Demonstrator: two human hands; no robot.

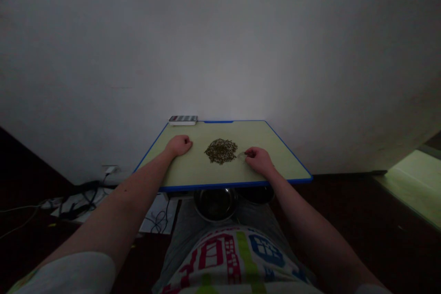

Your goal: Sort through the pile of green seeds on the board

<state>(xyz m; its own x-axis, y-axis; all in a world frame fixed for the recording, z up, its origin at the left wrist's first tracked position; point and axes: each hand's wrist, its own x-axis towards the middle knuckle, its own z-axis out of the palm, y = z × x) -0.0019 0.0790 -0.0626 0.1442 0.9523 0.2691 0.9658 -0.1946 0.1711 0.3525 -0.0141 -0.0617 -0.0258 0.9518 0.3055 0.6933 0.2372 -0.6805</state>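
Note:
A loose pile of small dark brown bits [221,151] lies in the middle of a pale yellow board [193,172] with a blue rim. To the left of the pile, my left hand [179,145] rests on the board in a loose fist, and nothing shows in it. My right hand [259,161] is closed at the pile's right side. Its thumb and fingers pinch a small see-through thing [241,157], maybe thin plastic, that reaches toward the pile. A few dark bits show at the fingertips. The inside of both hands is hidden.
A white calculator-like device [183,120] sits at the board's back left corner, by the wall [220,46]. Below the front edge, a metal bowl [215,216] stands at my lap, with a dark container [257,194] beside it. Cables [90,200] and a plug lie at lower left.

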